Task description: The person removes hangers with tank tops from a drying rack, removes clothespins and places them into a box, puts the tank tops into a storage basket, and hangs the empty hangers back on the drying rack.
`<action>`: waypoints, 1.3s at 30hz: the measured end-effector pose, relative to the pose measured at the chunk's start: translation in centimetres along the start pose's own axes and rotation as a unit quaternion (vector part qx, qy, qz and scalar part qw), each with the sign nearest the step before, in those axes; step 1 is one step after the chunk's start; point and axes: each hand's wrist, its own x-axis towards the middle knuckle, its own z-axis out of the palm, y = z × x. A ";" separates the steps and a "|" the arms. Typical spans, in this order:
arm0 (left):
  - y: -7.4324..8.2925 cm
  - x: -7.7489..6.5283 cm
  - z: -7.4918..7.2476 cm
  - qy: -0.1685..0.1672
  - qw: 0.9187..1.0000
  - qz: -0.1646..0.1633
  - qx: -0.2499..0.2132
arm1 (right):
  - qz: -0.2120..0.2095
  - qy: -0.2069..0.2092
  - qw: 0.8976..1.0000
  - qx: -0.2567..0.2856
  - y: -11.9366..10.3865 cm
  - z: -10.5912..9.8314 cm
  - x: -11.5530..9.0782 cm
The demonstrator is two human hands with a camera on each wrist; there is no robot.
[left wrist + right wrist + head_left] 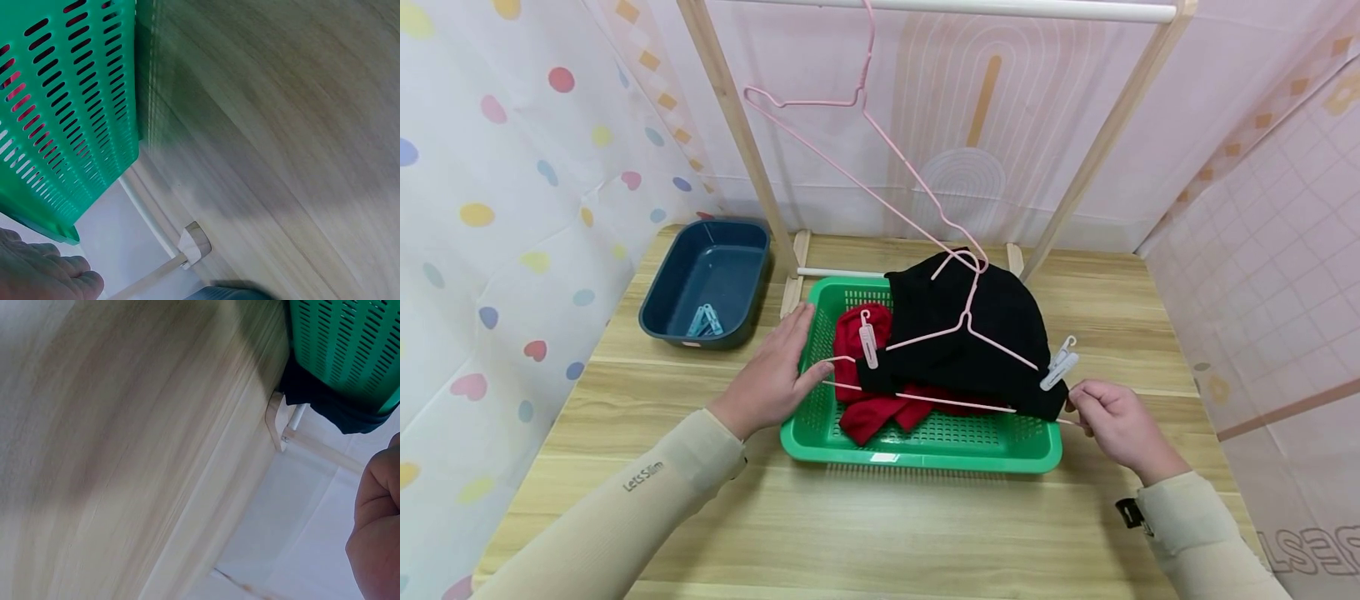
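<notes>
A black garment (977, 308) lies over a green basket (917, 458), draped on a pink hanger (955, 403). White clothespins are clipped on it, the left clothespin (868, 343) near its left end and the right clothespin (1060, 367) near its right end. My right hand (1116, 421) pinches the garment's right edge beside the hanger's right end, fingers curled. At the basket's left rim rests my left hand (775, 375), its fingers extended and the thumb at the hanger's left end. Red cloth (868, 417) lies underneath in the basket.
Another pink hanger (917, 179) hangs tilted from the white bar (1030, 8) of a wooden rack (737, 125), its lower end overlapping the garment's hanger hook. On the left, a dark blue basin (658, 304) holds light blue clothespins (705, 321). Everything stands on a wood-grain table (917, 533).
</notes>
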 end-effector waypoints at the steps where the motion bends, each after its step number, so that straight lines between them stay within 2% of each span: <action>1: 0.0 0.0 -0.1 -0.001 1.000 0.000 -0.001 | 0.000 0.000 1.000 -0.001 0.0 0.0 0.0; 11: -0.1 1.2 -1.8 -0.004 0.999 -0.002 -0.035 | -0.007 0.017 0.999 -0.028 0.4 -0.3 0.0; 18: -0.2 2.1 -2.9 -0.018 0.999 -0.003 -0.034 | -0.012 0.029 0.999 -0.039 0.2 -0.3 -0.1; 27: 0.2 2.6 -3.3 -0.051 0.998 -0.026 -0.009 | -0.009 0.047 0.997 -0.059 0.1 -0.5 0.1; 39: 0.1 2.8 -3.5 -0.057 0.998 -0.032 -0.011 | -0.017 0.045 0.997 -0.059 0.0 -0.8 0.0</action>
